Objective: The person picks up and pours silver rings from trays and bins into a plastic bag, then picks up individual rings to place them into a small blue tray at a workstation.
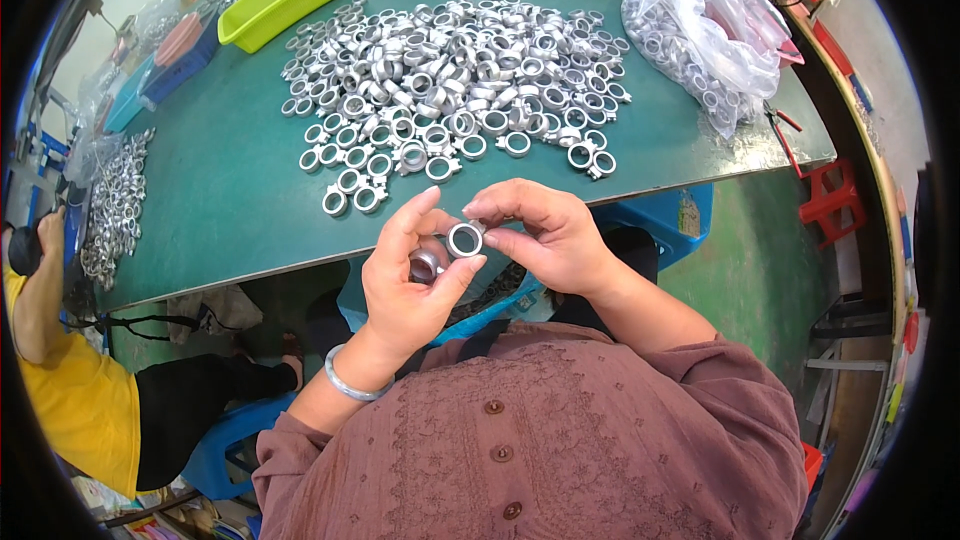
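Between my two hands is a silver metal ring clamp with a small lug on its side. My left hand pinches its lower edge with the thumb, and a second ring clamp rests in the curl of that hand's fingers. The thumb and fingers of my right hand are closed on the lug side of the first clamp. Both hands hover in front of the table's near edge. Beyond them, a large pile of similar ring clamps spreads over the green table.
A lime-green tray stands at the back left. At the right lies a clear plastic bag of clamps, near red-handled pliers. Blue bins sit below the table. A person in yellow works at the left by another clamp heap.
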The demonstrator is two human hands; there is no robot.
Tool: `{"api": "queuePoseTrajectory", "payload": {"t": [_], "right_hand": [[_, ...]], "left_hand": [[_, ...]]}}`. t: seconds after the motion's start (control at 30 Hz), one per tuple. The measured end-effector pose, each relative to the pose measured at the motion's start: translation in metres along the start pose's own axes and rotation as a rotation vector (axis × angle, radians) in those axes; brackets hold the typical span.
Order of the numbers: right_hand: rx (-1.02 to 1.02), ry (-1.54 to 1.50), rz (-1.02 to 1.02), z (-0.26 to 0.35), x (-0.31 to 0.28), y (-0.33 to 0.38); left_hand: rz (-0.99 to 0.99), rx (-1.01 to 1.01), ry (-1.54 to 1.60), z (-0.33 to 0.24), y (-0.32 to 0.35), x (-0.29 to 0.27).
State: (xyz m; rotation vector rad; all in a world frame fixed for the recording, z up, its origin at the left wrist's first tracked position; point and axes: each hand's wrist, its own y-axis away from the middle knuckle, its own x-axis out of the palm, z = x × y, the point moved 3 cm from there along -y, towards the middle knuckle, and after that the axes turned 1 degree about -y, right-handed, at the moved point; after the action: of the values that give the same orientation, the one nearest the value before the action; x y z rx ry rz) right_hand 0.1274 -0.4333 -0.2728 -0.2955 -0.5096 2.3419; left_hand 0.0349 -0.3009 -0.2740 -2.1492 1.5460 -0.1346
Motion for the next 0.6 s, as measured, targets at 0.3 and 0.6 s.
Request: {"api": "queuePoseTrajectory", "payload": {"t": [0.3,0.6], "right_hand": [[-0.053,0.08,-0.008,0.0036,0.0007,-0.0016],[-0.083,0.12,-0.009,0.0071,0.0016,-0.0023]], "left_hand": [[-0.002,0.111,-0.093,-0.0027,0.0003,-0.0005],[-0.029,0.232,-0.188,-0.0044,0.0013,-0.0005]]}}
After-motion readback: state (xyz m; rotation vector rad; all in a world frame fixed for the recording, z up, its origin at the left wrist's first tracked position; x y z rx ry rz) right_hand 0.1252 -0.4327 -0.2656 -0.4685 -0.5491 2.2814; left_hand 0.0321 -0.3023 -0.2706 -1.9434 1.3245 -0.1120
